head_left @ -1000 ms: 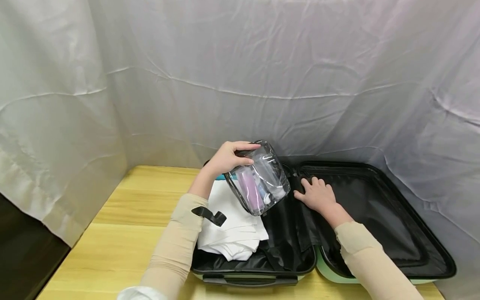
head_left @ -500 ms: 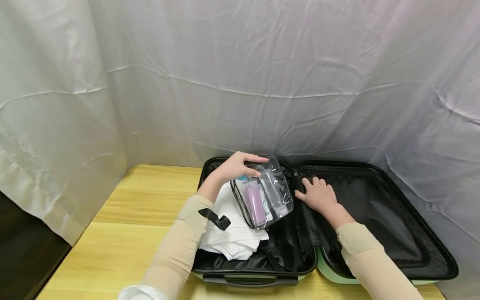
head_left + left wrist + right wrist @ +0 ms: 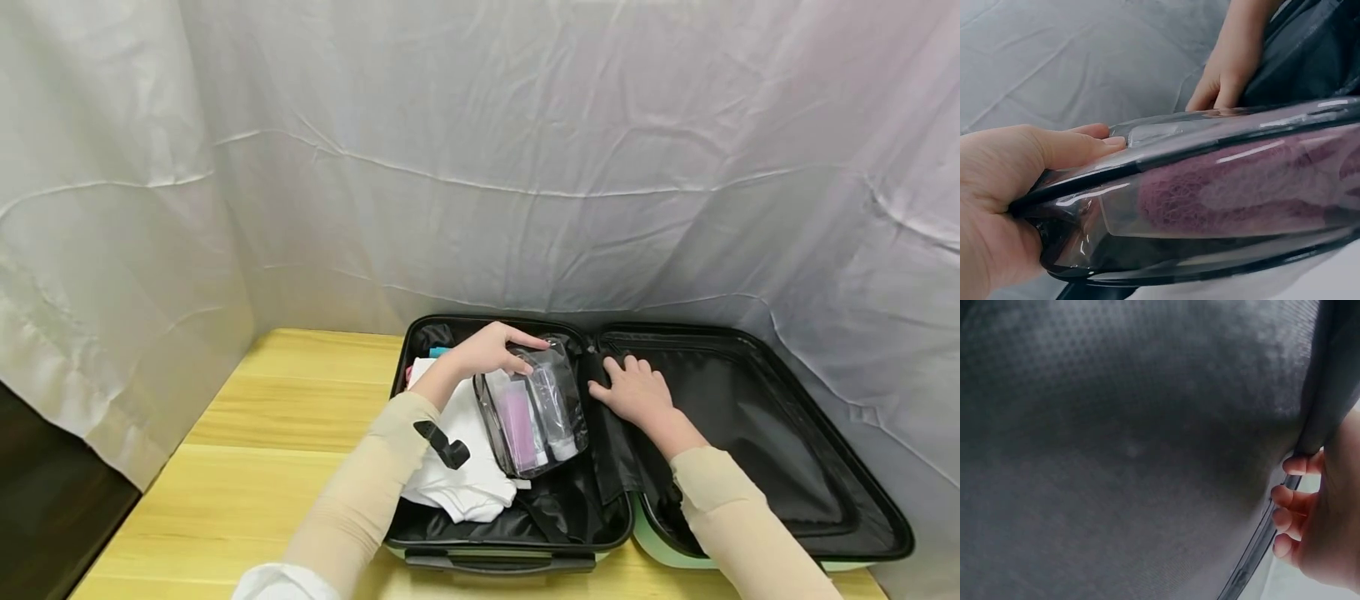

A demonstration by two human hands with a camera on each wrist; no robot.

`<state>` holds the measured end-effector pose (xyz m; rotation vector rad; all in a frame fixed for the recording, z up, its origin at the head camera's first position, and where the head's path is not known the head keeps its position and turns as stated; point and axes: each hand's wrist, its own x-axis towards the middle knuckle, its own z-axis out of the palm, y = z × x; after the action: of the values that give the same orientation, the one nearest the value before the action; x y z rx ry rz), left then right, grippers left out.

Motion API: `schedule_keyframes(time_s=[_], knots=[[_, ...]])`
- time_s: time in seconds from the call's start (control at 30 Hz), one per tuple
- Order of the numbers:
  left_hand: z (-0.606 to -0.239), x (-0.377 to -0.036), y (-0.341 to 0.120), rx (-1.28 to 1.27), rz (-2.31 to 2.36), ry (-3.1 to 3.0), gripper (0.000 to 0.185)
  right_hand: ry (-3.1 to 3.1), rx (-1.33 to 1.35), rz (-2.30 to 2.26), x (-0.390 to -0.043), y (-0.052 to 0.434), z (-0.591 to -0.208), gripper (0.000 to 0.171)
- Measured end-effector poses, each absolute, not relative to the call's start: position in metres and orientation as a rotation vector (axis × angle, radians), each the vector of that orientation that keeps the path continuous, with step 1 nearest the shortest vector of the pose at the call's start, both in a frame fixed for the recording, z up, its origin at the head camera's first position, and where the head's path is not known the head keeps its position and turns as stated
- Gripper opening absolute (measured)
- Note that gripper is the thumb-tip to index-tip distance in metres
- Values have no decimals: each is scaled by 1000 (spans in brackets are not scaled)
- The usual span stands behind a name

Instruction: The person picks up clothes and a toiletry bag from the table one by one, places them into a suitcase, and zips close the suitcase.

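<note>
My left hand (image 3: 495, 350) grips the top end of a clear toiletry pouch (image 3: 536, 408) with a purple item inside, holding it in the left half of an open mint-green suitcase (image 3: 517, 554). In the left wrist view the left hand (image 3: 1029, 169) curls round the pouch (image 3: 1222, 194) at its black-trimmed edge. The pouch lies beside folded white cloth (image 3: 465, 467) in that same half. My right hand (image 3: 633, 387) rests flat, fingers spread, on the black lining (image 3: 750, 417) near the hinge. The right wrist view shows the lining (image 3: 1116, 444) and fingertips (image 3: 1291, 500) at its edge.
The suitcase lies open on a light wooden table (image 3: 255, 467), with bare wood to the left. A white draped sheet (image 3: 480, 150) closes off the back and both sides. The right half of the suitcase holds only black lining.
My left hand has lowered the clear pouch from above the suitcase down into its left half, beside the white cloth. The right hand has stayed in place on the lining.
</note>
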<state>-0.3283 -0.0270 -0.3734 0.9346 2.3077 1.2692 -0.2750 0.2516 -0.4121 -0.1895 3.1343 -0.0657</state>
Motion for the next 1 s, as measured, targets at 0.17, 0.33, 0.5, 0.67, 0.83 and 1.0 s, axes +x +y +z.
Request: schedule_keyframes(time_s=[0.17, 0.33, 0.5, 0.67, 0.83, 1.0], knots=[[-381, -329, -21, 888, 1265, 2276, 46, 3124, -177, -66, -273, 252, -412, 62], [-388, -327, -16, 874, 1211, 2290, 46, 3130, -184, -58, -274, 253, -413, 61], [-393, -324, -12, 846, 1166, 2269, 59, 3137, -180, -52, -274, 253, -414, 61], [-390, -325, -18, 823, 1254, 2181, 77, 3136, -193, -61, -275, 254, -414, 62], [-385, -328, -29, 918, 1178, 2075, 89, 3126, -186, -57, -274, 254, -412, 63], [-378, -327, -35, 1068, 1054, 2008, 106, 3129, -182, -45, -275, 256, -413, 65]])
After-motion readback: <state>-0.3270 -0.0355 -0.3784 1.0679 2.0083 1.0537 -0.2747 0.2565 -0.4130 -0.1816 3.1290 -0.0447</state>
